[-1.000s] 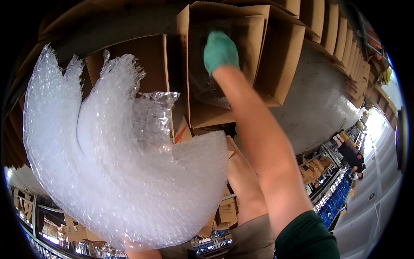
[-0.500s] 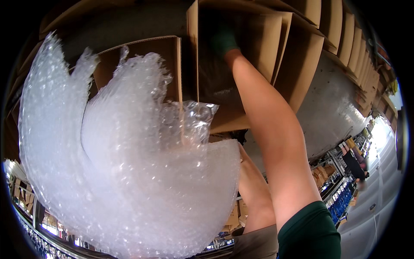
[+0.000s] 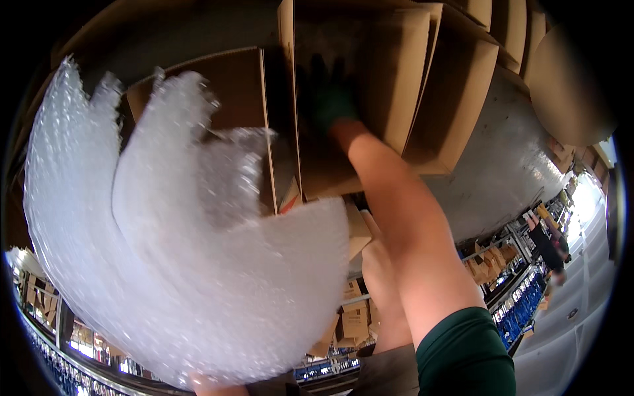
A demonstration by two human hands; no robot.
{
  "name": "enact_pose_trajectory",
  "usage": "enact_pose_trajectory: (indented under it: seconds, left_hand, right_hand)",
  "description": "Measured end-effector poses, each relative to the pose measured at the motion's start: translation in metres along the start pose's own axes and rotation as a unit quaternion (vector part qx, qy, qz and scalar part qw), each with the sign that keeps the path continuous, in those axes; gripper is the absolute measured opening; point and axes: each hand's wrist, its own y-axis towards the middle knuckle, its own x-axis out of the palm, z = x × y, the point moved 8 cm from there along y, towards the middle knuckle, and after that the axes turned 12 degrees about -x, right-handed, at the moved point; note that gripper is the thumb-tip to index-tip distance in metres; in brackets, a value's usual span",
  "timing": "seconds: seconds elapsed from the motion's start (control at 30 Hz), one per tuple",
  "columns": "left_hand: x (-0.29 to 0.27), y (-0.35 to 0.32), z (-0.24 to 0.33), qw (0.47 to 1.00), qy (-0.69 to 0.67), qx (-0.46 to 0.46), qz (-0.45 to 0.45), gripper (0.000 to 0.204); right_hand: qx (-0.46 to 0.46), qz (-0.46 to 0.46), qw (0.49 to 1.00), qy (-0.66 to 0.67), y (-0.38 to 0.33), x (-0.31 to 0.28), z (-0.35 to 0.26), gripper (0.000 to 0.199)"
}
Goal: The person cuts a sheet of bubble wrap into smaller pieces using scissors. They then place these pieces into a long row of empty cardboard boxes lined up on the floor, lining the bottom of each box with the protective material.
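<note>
A large bundle of clear bubble wrap [image 3: 244, 297] fills the left and middle of the view, its ragged ends pointing up. Against its lower edge shows a little of my left hand [image 3: 214, 385], which supports the bundle; most of the hand is hidden. My right arm reaches from a green sleeve into a tall open cardboard box [image 3: 416, 79]. Deep in its shadow is my right hand [image 3: 333, 105] in a green glove with dark fingers, stretched out and apart, with nothing visible in them. Left of this box stands another open cardboard box [image 3: 218, 72], partly covered by the wrap.
More cardboard boxes [image 3: 508, 33] line up at the upper right, beside a grey surface [image 3: 469, 152]. A blurred brown shape [image 3: 568, 86] is at the right. Shelving with small cartons [image 3: 353, 323] runs along the bottom. A person [image 3: 545, 244] is far off at right.
My right hand has come lower inside the box, and its fingers show more. The bubble wrap has shifted left. A blurred brown shape has appeared at the right, and skin shows at the lower edge.
</note>
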Motion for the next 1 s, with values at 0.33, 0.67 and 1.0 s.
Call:
enact_pose_trajectory:
  seconds: [0.33,0.67,1.0]
  left_hand:
    - [0.01,0.004,0.018,1.0,-0.025,0.018,0.007,0.06]
    - [-0.022,0.028,-0.01,0.991,-0.097,-0.009,-0.087,0.061]
    - [0.019,-0.041,0.008,0.987,-0.092,0.007,-0.131,0.062]
  right_hand:
    - [0.093,-0.237,0.902,0.348,-0.17,-0.149,-0.051,0.024]
    - [0.061,-0.388,0.9,0.189,-0.271,-0.029,-0.113,0.051]
    - [0.012,-0.077,0.98,0.181,-0.357,-0.4,0.02,0.053]
